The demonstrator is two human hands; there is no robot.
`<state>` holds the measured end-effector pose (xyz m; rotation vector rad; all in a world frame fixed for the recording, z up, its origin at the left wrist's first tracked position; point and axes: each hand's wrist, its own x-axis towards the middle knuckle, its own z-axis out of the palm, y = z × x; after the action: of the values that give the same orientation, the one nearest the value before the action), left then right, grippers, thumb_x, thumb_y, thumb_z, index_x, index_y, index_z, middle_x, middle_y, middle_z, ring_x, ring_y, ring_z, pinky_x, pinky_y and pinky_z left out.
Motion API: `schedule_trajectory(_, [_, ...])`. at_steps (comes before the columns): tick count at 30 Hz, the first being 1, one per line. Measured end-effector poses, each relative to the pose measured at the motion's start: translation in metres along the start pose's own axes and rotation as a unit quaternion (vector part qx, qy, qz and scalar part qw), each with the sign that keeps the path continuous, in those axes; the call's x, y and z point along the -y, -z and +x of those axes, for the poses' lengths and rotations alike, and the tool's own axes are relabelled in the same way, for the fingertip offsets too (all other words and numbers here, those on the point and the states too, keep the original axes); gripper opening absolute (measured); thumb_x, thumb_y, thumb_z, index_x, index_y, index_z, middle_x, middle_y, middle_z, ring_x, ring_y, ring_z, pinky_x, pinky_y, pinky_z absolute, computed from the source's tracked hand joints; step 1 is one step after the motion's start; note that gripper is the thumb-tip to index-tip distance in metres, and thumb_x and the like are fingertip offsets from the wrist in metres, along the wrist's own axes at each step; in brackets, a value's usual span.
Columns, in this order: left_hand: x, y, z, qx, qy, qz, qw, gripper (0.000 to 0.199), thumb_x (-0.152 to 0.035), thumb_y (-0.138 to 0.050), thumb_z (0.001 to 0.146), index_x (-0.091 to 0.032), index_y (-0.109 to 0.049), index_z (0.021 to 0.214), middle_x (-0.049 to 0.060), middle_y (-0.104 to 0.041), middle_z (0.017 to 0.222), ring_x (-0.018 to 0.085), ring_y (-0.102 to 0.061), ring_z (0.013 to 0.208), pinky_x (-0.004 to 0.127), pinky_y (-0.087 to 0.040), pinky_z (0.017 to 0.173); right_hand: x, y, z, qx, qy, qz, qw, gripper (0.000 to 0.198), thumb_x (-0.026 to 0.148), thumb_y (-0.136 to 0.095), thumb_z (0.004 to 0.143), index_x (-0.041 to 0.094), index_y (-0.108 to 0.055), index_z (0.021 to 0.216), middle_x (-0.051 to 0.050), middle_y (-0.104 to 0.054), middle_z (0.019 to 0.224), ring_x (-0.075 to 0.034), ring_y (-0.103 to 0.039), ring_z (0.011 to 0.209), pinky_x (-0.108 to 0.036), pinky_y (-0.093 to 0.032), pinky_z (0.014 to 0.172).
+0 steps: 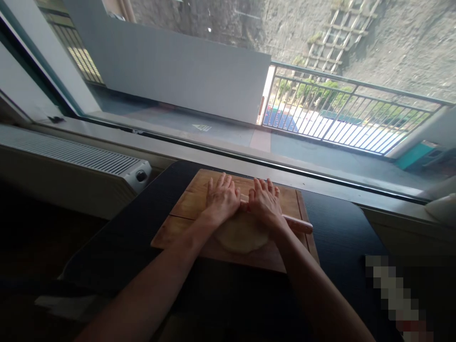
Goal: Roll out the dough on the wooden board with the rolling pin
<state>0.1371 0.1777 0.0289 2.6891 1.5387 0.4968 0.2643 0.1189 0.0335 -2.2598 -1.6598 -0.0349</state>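
Remotely, I noted fingers slightly spread, left hand (223, 197) and right hand (265, 199) laid over a reddish-brown wooden rolling pin (299, 224). Nearer side: pale, flat, roundish dough sheet (244, 235) lay on a yellow-brown wooden board (187, 200), atop a black round-cornered table (338, 225). White windowsill (221, 157) bounded the far edge; white grille-topped radiator (71, 168) stood left.

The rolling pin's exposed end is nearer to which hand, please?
Right: the right hand lies over the rolling pin beside its exposed end; the left hand is farther off, to the right hand's left.
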Motion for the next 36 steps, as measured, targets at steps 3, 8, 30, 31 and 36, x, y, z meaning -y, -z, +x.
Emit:
schedule_trajectory(3, [-0.009,-0.005,0.044,0.057,0.032,-0.013,0.998,0.050,-0.035,-0.021,0.090,-0.013,-0.051,0.124,0.010,-0.042,0.139,0.024,-0.025,0.134,0.054,-0.016,0.108,-0.013,0.000,0.041,0.026,-0.048,0.008,0.998,0.050,0.034,-0.019,0.091,0.017,-0.033,0.137,-0.011,-0.037,0.140,-0.028,-0.019,0.135,-0.051,-0.017,0.106])
schedule_trajectory(8, [-0.011,-0.003,0.048,0.076,0.024,-0.022,0.997,0.050,-0.037,-0.024,0.089,-0.013,-0.052,0.122,0.011,-0.045,0.137,0.026,-0.029,0.132,0.057,-0.017,0.106,-0.014,0.001,0.050,0.060,-0.094,0.010,0.994,0.051,0.036,-0.018,0.092,0.015,-0.033,0.136,-0.013,-0.034,0.142,-0.029,-0.018,0.135,-0.051,-0.017,0.106])
schedule_trajectory(30, [-0.007,0.002,0.059,0.020,-0.018,-0.011,1.000,0.043,-0.030,-0.025,0.091,-0.013,-0.063,0.101,0.013,-0.061,0.117,0.025,-0.037,0.126,0.054,-0.014,0.107,-0.051,0.015,0.048,0.082,-0.084,-0.018,0.993,0.052,0.046,-0.019,0.093,0.018,-0.041,0.130,-0.012,-0.042,0.135,-0.027,-0.024,0.132,-0.049,-0.020,0.104])
schedule_trajectory(31, [-0.009,0.002,0.054,0.014,-0.030,-0.011,0.999,0.044,-0.031,-0.024,0.091,-0.014,-0.061,0.106,0.011,-0.059,0.122,0.023,-0.035,0.128,0.050,-0.015,0.108,-0.050,0.015,0.044,0.079,-0.082,-0.016,0.993,0.052,0.046,-0.018,0.093,0.018,-0.041,0.130,-0.012,-0.041,0.136,-0.028,-0.024,0.132,-0.049,-0.020,0.104])
schedule_trajectory(36, [-0.007,0.011,-0.008,-0.004,-0.089,-0.007,0.996,0.050,-0.040,-0.025,0.091,-0.014,-0.052,0.124,0.010,-0.049,0.134,0.022,-0.034,0.130,0.044,-0.018,0.109,-0.038,0.022,-0.029,0.041,0.002,-0.037,0.998,0.056,0.050,-0.016,0.093,0.019,-0.039,0.134,-0.009,-0.035,0.142,-0.027,-0.015,0.136,-0.048,-0.015,0.107])
